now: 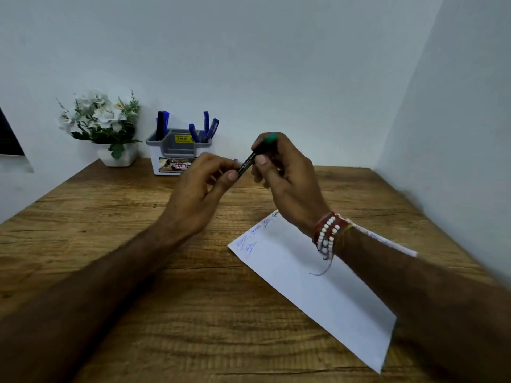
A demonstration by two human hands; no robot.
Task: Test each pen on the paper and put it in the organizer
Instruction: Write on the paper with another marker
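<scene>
Desk (138, 272), one paper (304, 272), one pen (247, 163) pinched by fingers (231, 176) of left hand (197, 196), right hand (289, 179)

Covered, cropped, unreadable

The left hand (199, 186) and right hand (279, 172) cover most of the pen (250, 161); the left hand also masks the organizer (177, 150) at its lower right. Blue scribbles on the paper (304, 286) are illegible; a dark object (9, 136) is cropped far left.

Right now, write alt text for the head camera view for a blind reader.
The left hand and right hand together hold a dark pen with a green end above a wooden table. A white paper with blue scribbles lies below the right wrist; at the back, a grey organizer holds blue pens beside a pot of white flowers.
</scene>
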